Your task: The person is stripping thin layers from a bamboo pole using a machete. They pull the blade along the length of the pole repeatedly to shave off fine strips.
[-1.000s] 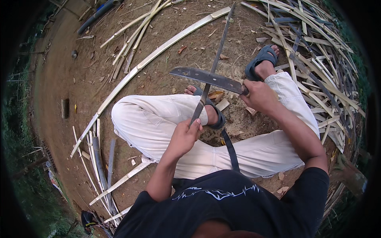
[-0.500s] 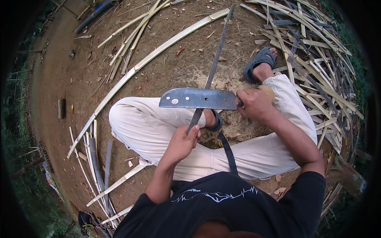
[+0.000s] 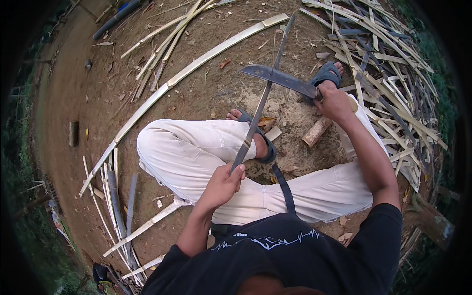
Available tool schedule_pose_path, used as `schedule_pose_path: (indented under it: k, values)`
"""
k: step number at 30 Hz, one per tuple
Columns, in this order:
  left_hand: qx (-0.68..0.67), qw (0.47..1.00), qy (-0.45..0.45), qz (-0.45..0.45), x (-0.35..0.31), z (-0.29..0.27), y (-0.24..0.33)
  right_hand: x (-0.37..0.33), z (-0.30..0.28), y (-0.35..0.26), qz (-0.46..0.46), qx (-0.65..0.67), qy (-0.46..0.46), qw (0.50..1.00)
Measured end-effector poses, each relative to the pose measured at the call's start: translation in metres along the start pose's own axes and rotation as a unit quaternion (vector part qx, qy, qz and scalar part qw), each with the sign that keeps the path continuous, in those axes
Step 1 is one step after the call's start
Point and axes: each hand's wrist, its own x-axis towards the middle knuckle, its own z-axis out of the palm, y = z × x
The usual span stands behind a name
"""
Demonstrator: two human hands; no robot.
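Observation:
A long, dark, narrow bamboo strip (image 3: 258, 110) slants away from me between my bent legs, its near end wrapped in the fingers of my left hand (image 3: 225, 187). My right hand (image 3: 335, 102) grips the handle end of a broad cleaver (image 3: 290, 81), out toward my right foot. The dark blade, with holes near its tip, points left and crosses the strip in its far half. It is tilted, so its face looks narrow. Whether its edge touches the strip I cannot tell. My right hand hides most of the handle.
A short log (image 3: 317, 132) lies on the dirt between my sandalled feet. One long pale bamboo strip (image 3: 196, 66) curves along my left side. A heap of split bamboo (image 3: 393, 98) is at the right, and more strips (image 3: 113, 196) lie by my left knee.
My right hand has moved the cleaver away from me along the strip, tilting the blade from nearly face-up. The log and my left foot have come into view. My left hand stays near its place.

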Motion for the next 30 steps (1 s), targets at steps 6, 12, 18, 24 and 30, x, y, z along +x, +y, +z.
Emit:
schedule_pose_path:
  k: [6,12,18,24,30]
  values:
    - [-0.027,0.998,-0.011,-0.051,-0.011,-0.008,0.011,-0.004,0.011,-0.018,-0.031,0.038,-0.024,0.999]
    - [-0.054,0.997,-0.040,-0.049,-0.014,-0.015,-0.003,0.022,0.010,-0.002,0.047,-0.005,-0.019,0.999]
    - [-0.041,0.997,-0.019,-0.065,-0.019,-0.027,-0.008,0.035,0.025,0.020,0.062,-0.018,-0.044,0.997]
    - [-0.054,0.995,-0.034,-0.073,-0.019,-0.028,0.000,0.098,0.020,0.075,0.148,-0.082,-0.070,0.983]
    - [-0.175,0.974,-0.064,-0.130,-0.035,-0.051,-0.012,0.115,0.030,0.112,0.243,-0.051,-0.076,0.966]
